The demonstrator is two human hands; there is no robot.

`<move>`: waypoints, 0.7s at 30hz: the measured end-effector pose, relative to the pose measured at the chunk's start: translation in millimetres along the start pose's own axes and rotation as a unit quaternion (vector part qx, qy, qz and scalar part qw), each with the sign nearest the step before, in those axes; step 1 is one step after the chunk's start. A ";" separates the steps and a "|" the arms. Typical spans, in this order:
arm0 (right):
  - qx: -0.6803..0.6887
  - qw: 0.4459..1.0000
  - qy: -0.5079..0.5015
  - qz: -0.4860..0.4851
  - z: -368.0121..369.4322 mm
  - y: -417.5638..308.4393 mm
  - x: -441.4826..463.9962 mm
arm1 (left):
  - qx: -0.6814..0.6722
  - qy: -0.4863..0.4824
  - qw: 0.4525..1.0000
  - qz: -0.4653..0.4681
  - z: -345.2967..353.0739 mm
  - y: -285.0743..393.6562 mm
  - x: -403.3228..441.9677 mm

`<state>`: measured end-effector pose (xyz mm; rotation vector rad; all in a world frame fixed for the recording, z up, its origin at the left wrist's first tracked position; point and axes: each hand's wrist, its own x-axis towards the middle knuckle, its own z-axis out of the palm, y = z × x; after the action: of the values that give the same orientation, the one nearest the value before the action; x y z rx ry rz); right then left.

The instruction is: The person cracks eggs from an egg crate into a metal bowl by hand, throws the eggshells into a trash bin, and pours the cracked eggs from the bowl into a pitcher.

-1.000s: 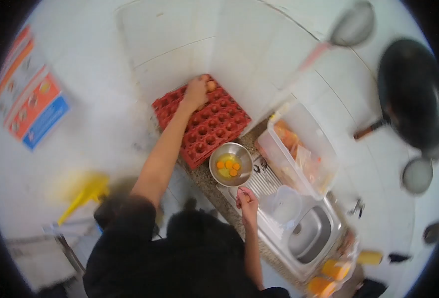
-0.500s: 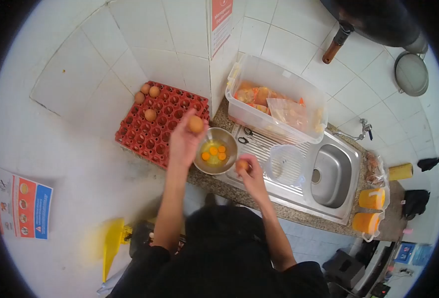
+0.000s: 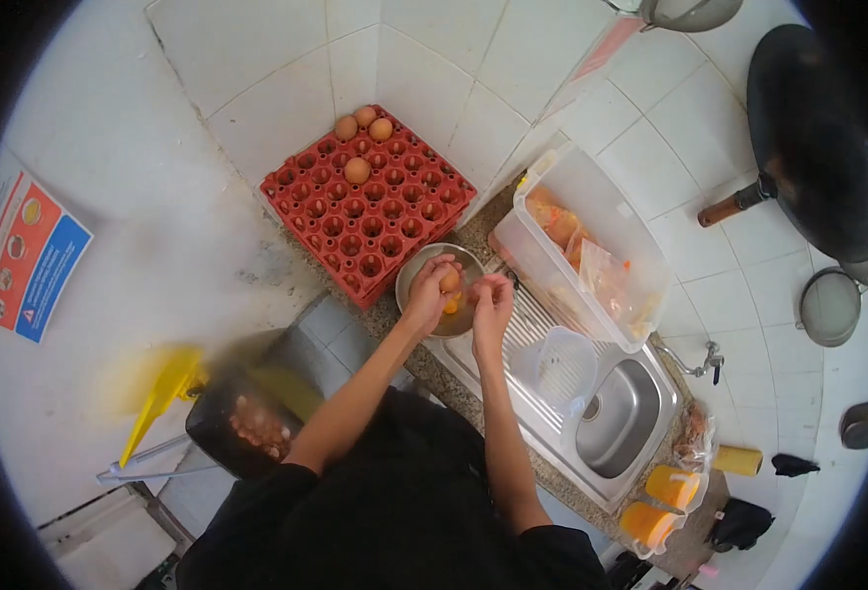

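Having moved in, left hand (image 3: 424, 297) and right hand (image 3: 494, 303) now meet over the bowl (image 3: 468, 262), bringing the egg (image 3: 449, 281) above the yolk (image 3: 451, 307). Left fingers curl around the egg; right fingers bunch at three o'clock, contents unclear. Red tray (image 3: 367, 208): eleven o'clock.

My left hand (image 3: 426, 300) and right hand (image 3: 492, 307) fill the room above the bowl (image 3: 409, 269). An egg tray (image 3: 373, 218) blocks the far left side, a high-walled tub (image 3: 544, 258) the right. Between tub and right forearm (image 3: 504, 418), open space crosses the drainboard (image 3: 525, 321) up to a plastic container (image 3: 558, 362).
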<state>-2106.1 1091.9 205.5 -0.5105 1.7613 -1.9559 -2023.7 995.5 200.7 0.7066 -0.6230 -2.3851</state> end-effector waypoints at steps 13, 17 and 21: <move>-0.067 0.961 -0.177 0.201 5.7 14.7 27.3 | 0.549 -0.128 0.813 0.148 -30.6 34.4 8.2; -0.108 0.955 -0.227 0.155 -2.4 17.5 32.8 | 0.551 -0.158 0.805 0.153 -37.7 35.7 19.1; -0.148 0.953 -0.255 0.075 -6.4 22.1 36.1 | 0.569 -0.173 0.794 0.126 -40.1 35.7 25.4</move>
<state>-2137.7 1075.2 181.8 -0.8660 1.6895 -1.3051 -2003.6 942.8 182.1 0.5416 -2.2281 -1.6846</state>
